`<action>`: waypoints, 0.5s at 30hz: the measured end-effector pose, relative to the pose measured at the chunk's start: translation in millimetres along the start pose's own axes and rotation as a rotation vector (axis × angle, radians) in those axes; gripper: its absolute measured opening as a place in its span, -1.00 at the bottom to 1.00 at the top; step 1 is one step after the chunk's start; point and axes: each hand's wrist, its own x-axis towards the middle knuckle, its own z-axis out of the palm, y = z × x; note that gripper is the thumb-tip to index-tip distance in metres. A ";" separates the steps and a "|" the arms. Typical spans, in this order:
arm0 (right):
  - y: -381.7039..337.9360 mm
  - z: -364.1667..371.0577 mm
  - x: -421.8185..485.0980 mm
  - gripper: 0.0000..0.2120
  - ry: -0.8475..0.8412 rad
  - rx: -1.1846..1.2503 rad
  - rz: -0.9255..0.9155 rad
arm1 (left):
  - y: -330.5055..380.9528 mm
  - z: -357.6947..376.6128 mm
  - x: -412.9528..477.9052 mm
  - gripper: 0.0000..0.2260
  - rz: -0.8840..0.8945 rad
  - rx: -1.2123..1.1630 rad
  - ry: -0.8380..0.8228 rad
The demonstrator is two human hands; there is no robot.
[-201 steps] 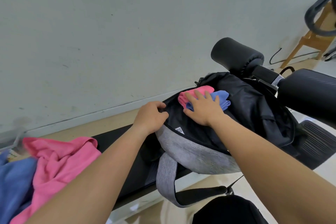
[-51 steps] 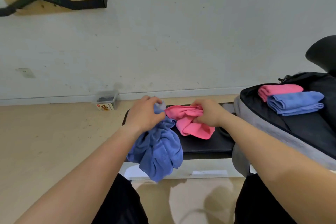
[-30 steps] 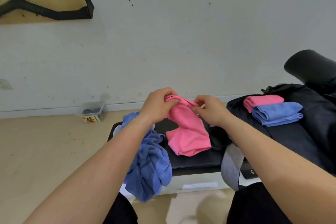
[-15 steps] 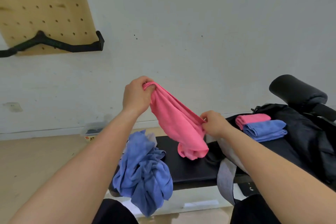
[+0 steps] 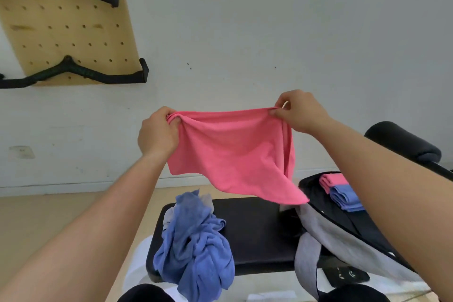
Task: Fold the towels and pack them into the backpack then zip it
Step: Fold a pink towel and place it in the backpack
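Raised off the black padded counter (image 5: 255, 228), the pink cloth towel (image 5: 232, 152) hangs spread between left hand (image 5: 158, 135) and right hand (image 5: 300, 111), each grip pinching a top corner; two folded towels (image 5: 345, 197) lie in the open grey backpack (image 5: 343, 235), and the crumpled blue towel (image 5: 196, 247) waits at the counter's left end.

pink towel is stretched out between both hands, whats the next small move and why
Probably bring the hands together to fold the pink towel in half: the left hand and right hand each hold a top corner, it hangs spread above the bench, and the open backpack holds two folded towels.
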 end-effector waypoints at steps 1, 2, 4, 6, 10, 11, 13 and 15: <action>2.1 8.4 -4.8 -0.86 -0.050 0.023 -0.008 | -3.4 3.5 -6.8 -0.87 0.010 -0.014 -0.041; 4.2 19.2 -10.9 -0.83 -0.113 0.051 -0.023 | -6.1 8.7 -16.0 -0.85 0.028 -0.043 -0.108; 6.1 43.8 -25.0 -0.83 -0.238 0.097 -0.060 | -6.7 23.6 -40.7 -0.79 0.065 -0.094 -0.294; 5.8 70.1 -36.1 -0.85 -0.318 0.135 -0.087 | -3.6 40.4 -68.5 -0.72 0.099 -0.128 -0.475; 1.2 111.4 -49.4 -0.88 -0.429 0.227 -0.113 | -6.1 77.0 -102.3 -0.56 0.175 -0.235 -0.701; 1.0 117.9 -51.9 -0.88 -0.439 0.238 -0.117 | -7.1 83.3 -106.1 -0.59 0.181 -0.256 -0.733; 2.9 127.4 -55.6 -0.84 -0.420 0.238 -0.120 | -10.0 93.3 -111.0 -0.77 0.177 -0.307 -0.753; 7.9 132.6 -58.4 -0.78 -0.376 0.239 -0.110 | -12.8 98.3 -112.4 -0.79 0.141 -0.321 -0.720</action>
